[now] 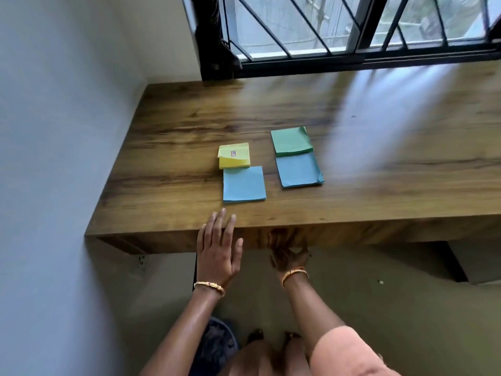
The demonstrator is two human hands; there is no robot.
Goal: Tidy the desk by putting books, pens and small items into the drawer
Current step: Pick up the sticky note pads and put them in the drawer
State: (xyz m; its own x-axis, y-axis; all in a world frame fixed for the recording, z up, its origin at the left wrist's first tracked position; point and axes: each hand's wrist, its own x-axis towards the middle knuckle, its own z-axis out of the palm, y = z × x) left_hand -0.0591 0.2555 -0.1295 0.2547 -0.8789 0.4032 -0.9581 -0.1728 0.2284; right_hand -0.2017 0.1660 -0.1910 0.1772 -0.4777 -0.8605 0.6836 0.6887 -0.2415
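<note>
Four small paper pads lie on the brown wood-grain desk top point(352, 164), near its front edge: a square pale-blue sticky-note pad point(244, 184) closest to the person, a yellow sticky-note pad with a small red-and-white label point(233, 156) touching its far side, and to the right a second blue pad point(299, 170) with a green pad point(291, 141) overlapping its far edge. The two pairs sit near each other but apart.

The left hand point(218, 248) hovers flat over the desk's front edge, its fingers straight and slightly spread, holding nothing, the tips just short of the near blue pad. The right hand point(288, 253) reaches under the front lip of the desk, blurred; its fingers seem curled up against the underside, perhaps on a drawer pull, though I cannot tell whether they clamp on anything. No drawer shows open.

These pads look light and soft: thin sheets, some corners already curling on the yellow and green ones. They will likely flex or fan if pinched by one corner, so a grip across two opposite edges, thumb on one side and fingers on the other, should keep each stack together. On the smooth wood they would probably slide easily toward the edge for pickup
</note>
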